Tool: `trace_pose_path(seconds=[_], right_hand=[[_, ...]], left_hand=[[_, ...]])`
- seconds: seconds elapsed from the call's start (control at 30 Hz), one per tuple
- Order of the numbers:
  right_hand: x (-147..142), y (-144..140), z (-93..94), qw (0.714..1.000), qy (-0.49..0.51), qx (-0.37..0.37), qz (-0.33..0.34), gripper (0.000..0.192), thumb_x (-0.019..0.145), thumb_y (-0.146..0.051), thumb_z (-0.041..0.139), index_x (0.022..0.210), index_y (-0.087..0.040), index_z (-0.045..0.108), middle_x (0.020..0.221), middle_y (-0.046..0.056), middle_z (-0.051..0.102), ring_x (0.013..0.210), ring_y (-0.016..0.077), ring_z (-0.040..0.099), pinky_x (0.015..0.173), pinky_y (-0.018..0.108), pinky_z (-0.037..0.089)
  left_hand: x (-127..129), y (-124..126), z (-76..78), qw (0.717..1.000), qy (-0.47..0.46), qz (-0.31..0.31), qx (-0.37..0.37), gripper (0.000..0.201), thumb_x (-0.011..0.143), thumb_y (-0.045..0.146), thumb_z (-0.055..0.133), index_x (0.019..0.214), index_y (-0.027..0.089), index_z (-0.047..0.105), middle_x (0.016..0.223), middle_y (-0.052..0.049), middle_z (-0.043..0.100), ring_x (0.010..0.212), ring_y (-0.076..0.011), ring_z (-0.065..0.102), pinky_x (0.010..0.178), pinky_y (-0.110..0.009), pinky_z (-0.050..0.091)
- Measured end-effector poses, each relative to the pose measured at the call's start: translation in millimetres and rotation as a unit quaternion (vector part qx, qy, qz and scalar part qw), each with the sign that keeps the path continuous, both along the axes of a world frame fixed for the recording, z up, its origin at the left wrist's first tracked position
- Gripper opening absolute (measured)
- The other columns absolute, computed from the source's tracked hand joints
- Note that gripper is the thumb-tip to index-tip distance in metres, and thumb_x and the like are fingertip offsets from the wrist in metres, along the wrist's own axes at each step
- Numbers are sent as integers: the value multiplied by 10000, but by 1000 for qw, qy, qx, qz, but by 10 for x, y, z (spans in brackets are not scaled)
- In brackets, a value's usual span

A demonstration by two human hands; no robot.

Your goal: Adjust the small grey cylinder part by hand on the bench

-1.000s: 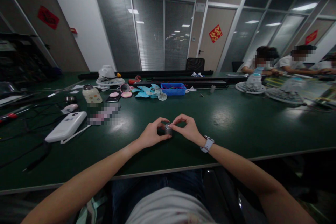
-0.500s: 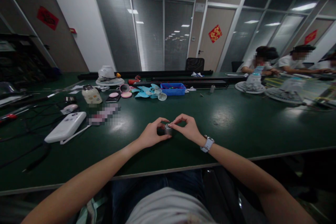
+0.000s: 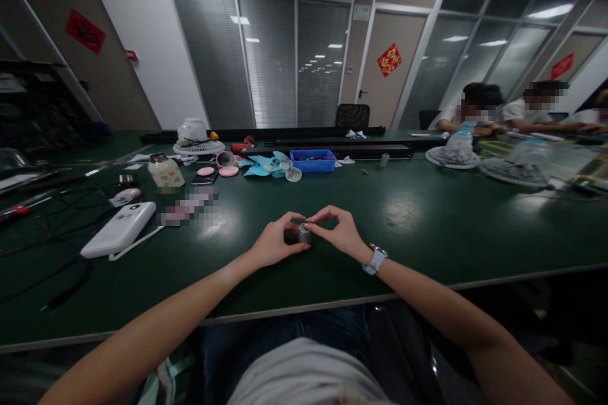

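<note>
Metal cylinder [image 3: 304,233] pinched between left hand [image 3: 274,242], right hand [image 3: 339,233]

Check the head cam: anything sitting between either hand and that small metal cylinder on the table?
Nothing visible. The left hand and the right hand both have fingertips on the small metal cylinder, which stands on the green table. The white device and the other clutter lie well off to the left and beyond.

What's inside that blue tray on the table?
The blue tray holds small bits, green and red ones showing, too tiny to name. Its near wall hides anything lower down.
</note>
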State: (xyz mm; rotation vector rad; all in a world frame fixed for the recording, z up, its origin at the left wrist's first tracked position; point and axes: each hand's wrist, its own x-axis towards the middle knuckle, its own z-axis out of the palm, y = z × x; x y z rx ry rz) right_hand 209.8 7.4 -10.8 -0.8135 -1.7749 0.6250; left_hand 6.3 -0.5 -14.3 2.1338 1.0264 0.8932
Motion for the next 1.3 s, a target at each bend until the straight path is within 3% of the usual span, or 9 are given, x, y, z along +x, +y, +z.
trace_pose_path(seconds=[1.3], right_hand=[[8, 19, -18, 999, 23, -25, 28, 235, 686, -298, 802, 819, -191, 640, 765, 31, 731, 707, 184, 717, 711, 334, 594]], left_hand=[[-2, 11, -14, 1000, -1, -1, 4, 549, 726, 322, 782, 1194, 218, 515, 959, -46, 737, 896, -239, 715, 819, -362, 543]])
